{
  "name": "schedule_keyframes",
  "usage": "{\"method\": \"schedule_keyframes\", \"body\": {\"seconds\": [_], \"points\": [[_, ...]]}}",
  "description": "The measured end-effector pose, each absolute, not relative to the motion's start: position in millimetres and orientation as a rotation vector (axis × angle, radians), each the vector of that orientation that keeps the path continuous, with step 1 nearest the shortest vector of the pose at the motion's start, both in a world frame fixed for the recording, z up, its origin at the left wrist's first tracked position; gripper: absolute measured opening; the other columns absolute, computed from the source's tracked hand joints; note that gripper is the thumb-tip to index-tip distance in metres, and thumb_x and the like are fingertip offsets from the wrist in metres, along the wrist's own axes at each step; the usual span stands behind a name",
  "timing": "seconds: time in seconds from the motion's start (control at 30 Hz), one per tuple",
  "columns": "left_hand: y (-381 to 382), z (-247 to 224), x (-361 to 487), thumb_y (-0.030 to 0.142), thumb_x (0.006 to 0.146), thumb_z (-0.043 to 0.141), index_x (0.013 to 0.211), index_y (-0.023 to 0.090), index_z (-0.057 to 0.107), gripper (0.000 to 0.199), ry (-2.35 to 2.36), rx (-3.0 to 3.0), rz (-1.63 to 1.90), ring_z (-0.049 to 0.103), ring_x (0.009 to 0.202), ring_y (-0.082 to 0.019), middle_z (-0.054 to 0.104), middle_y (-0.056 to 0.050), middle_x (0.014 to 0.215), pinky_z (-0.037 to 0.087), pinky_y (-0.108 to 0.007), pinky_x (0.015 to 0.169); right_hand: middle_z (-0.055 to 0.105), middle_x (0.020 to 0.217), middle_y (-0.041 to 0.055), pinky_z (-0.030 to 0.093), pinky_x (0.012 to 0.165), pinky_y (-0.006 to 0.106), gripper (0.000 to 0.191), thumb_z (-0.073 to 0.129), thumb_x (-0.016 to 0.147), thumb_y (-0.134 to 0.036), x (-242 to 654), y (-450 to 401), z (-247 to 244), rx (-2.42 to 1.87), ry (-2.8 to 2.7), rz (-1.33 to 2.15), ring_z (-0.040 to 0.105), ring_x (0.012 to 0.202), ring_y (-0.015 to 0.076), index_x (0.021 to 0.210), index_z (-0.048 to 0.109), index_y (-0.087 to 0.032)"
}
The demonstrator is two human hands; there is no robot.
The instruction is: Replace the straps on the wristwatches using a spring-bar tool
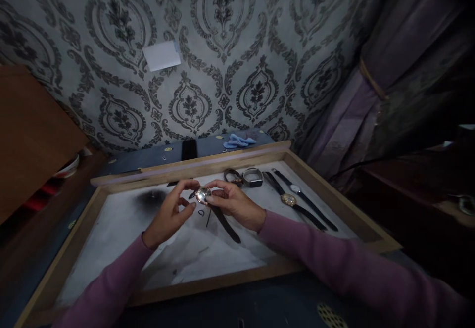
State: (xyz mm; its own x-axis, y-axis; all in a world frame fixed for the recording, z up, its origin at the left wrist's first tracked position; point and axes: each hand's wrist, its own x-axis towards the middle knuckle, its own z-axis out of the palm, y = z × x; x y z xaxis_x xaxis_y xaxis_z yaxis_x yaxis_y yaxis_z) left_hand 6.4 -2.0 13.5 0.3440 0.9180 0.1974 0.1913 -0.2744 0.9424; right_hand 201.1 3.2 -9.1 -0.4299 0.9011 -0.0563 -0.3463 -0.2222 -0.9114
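A round, shiny wristwatch (203,195) is held up over the white-lined tray (260,271); its dark strap (227,226) hangs down to the right. My right hand (235,203) pinches the case between thumb and fingers from the right. On the other side, my left hand (171,211) is curled around the left edge, index finger at the top and thumb near the bottom. Below the watch, a small dark ring-like piece (201,213) and a thin dark tool-like piece (208,217) lie on the white lining.
Right of my hands lie a gold-faced watch (288,199), a silver-faced watch (296,188), a square smartwatch (253,177) and a brown-banded watch (233,176). A blue cloth (239,141) rests behind the tray's raised wooden rim. A wooden cabinet (37,135) stands left, a curtain (349,115) right.
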Motion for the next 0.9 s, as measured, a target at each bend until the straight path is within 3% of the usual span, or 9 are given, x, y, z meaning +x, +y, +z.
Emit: {"method": "schedule_keyframes", "body": {"seconds": [0.1,0.23,0.4,0.6,0.8,0.9], "points": [[0.3,13.6,12.1,0.022,0.078,0.068,0.116,0.023,0.058,0.039,0.895,1.574,0.917,0.052,0.113,-0.025,0.06,-0.009,0.119,0.045,-0.025,0.077,0.064,0.069,-0.003,0.039,0.052,0.019,0.044,0.083,0.063,-0.039,201.4,5.1,-8.8,-0.777,-1.205,1.716,0.056,0.058,0.0086,0.097,0.064,-0.019],[9.5,18.9,7.8,0.026,0.08,0.067,0.106,0.02,0.062,0.027,0.765,1.534,0.73,0.056,0.097,-0.021,0.063,-0.006,0.102,0.043,-0.027,0.082,0.059,0.062,-0.0048,0.037,0.054,0.021,0.04,0.081,0.065,-0.035,203.7,9.2,-5.5,-0.777,-1.38,1.549,0.053,0.057,0.0088,0.098,0.066,-0.016],[21.8,25.4,-1.7,0.033,0.08,0.068,0.099,0.016,0.067,0.026,0.62,1.546,0.453,0.056,0.096,-0.023,0.064,-0.008,0.098,0.041,-0.032,0.087,0.059,0.061,-0.0062,0.036,0.055,0.021,0.048,0.08,0.065,-0.03,206.1,10.9,2.3,-0.743,-1.481,1.542,0.052,0.056,0.0084,0.107,0.061,-0.016],[30.2,25.8,1.7,0.04,0.079,0.068,0.077,0.015,0.064,0.026,0.7,1.583,0.498,0.049,0.066,-0.014,0.059,-0.003,0.073,0.037,-0.024,0.063,0.057,0.062,-0.007,0.034,0.053,0.02,0.048,0.079,0.067,-0.031,207.5,11.6,5.6,-0.76,-1.522,1.522,0.05,0.055,0.0072,0.108,0.058,-0.016],[30.4,23.7,-0.6,0.045,0.082,0.062,0.087,0.014,0.064,0.031,0.768,1.694,0.57,0.041,0.062,-0.011,0.057,-0.003,0.076,0.03,-0.022,0.055,0.065,0.073,0.0013,0.04,0.059,0.023,0.034,0.074,0.072,-0.042,219.6,17.2,2.8,-0.82,-1.632,1.451,0.055,0.064,0.0106,0.087,0.067,-0.013],[28.0,21.5,0.6,0.046,0.082,0.062,0.083,0.014,0.059,0.032,0.806,1.725,0.533,0.038,0.057,-0.009,0.052,0.001,0.069,0.029,-0.021,0.052,0.065,0.071,0.0019,0.04,0.058,0.023,0.03,0.073,0.072,-0.042,221.7,19.1,-0.5,-0.847,-1.689,1.369,0.054,0.063,0.011,0.079,0.068,-0.012]]}}
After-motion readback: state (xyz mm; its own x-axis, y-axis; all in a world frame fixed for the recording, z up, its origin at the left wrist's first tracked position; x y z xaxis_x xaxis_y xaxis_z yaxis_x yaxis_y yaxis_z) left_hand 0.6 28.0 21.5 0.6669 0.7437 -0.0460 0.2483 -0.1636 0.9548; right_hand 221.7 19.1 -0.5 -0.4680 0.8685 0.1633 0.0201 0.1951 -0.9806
